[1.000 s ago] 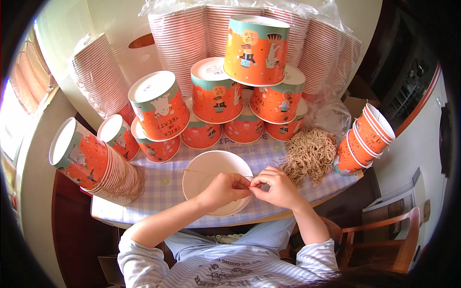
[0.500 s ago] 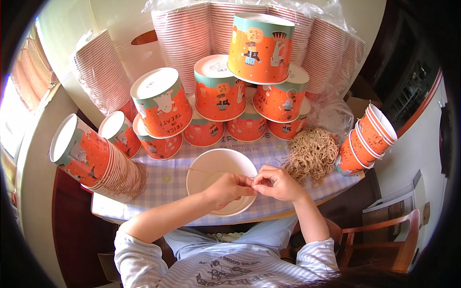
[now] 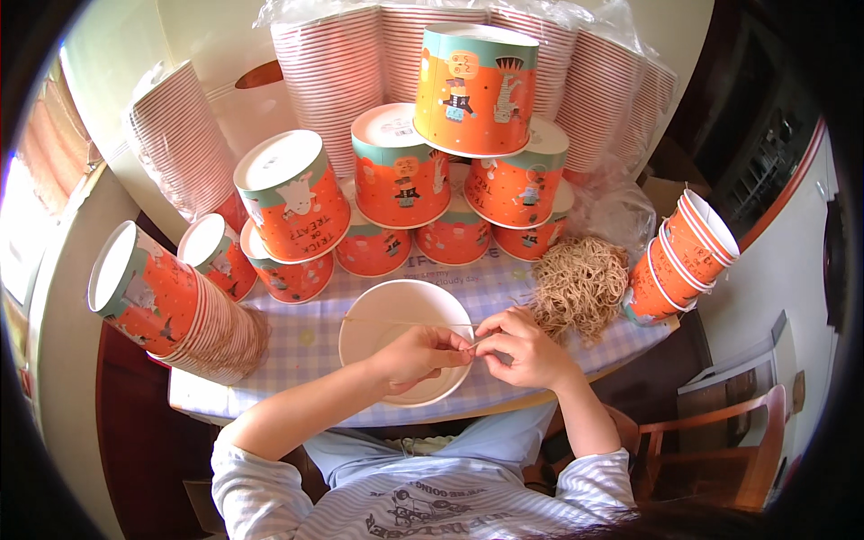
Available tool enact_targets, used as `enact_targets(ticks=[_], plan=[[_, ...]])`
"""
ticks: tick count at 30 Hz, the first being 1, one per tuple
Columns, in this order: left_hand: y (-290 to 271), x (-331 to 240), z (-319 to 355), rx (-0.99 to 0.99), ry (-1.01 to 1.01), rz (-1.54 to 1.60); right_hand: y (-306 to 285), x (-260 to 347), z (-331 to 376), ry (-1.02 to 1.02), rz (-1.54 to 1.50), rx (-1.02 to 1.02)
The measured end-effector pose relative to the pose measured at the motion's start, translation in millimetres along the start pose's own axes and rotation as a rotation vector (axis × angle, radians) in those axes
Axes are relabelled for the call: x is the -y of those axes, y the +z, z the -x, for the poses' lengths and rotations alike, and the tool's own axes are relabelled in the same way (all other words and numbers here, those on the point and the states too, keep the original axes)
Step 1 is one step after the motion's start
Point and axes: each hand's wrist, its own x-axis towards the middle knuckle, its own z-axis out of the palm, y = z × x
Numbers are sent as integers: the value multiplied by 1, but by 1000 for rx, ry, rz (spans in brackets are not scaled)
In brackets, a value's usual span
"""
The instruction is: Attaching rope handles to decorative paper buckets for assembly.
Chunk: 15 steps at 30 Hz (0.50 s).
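Far left: nested stack of orange paper buckets (image 3: 171, 306) lies on its side at the tabletop's (image 3: 297, 346) left edge, open mouth facing left. Behind it, sleeves of striped cups (image 3: 180, 135) lean against the wall.

Centre, far: pyramid of upturned orange buckets (image 3: 432, 189), white bottoms showing, one bucket on top.

Centre, near: open white-lined bucket (image 3: 400, 346) lies on the checked cloth, mouth toward the camera. A thin string (image 3: 405, 323) runs straight across its rim.

Left hand (image 3: 418, 353) rests over the bucket's mouth, fingers pinched shut on the string's right end. Right hand (image 3: 522, 346) meets it just beside the rim, fingertips closed on the same string; the two hands touch.

Right: tangled heap of tan string (image 3: 576, 288) sits just past the right hand. Far right: short tilted stack of orange buckets (image 3: 684, 256) at the table edge.
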Motion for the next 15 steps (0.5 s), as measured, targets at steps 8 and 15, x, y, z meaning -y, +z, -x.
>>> enact_targets(ticks=[8, 15], plan=[[3, -5, 5, -15, 58, -100, 6, 2, -1, 27, -26, -34], [6, 1, 4, -63, 243, -241, 7, -7, -2, 57, -127, 112]])
